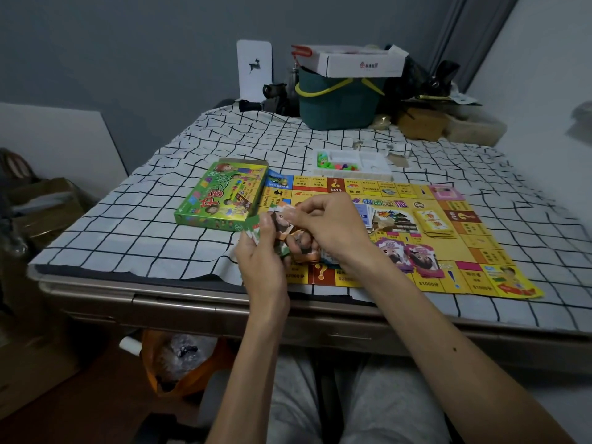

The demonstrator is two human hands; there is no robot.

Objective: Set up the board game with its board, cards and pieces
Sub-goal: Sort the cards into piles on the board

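Both hands meet above the near edge of the board. The left hand (261, 254) curls round a small fan of picture cards (278, 223), and the right hand (330, 225) pinches the top of one of them between thumb and fingertips.

Beneath them a table with a metal-coloured front edge carries a white tablecloth (153, 219) crossed by black grid lines. It stands in a dim room with grey walls, a curtain in the far right corner and cardboard boxes (41, 206) on the floor to the left. An orange bag (179, 363) sits under the table.

One yellow game board (474, 248) lies flat and unfolded on the cloth, right of centre. On it rest two decks, one blue (366, 216) and one yellow (435, 224), and two purple-edged face cards (419, 259) side by side nearer the person.

One green game box (221, 197) lies just left of the board, its corner overlapping it. One white tray (368, 165) sits beyond the board's far edge, with small coloured pieces in its left compartments; they are too small to count.

At the back stands one dark green basket (339, 107) with a yellow handle, and on it an open white carton (362, 64) whose contents are hidden. A white panel (254, 68) with a deer figure stands to the basket's left.
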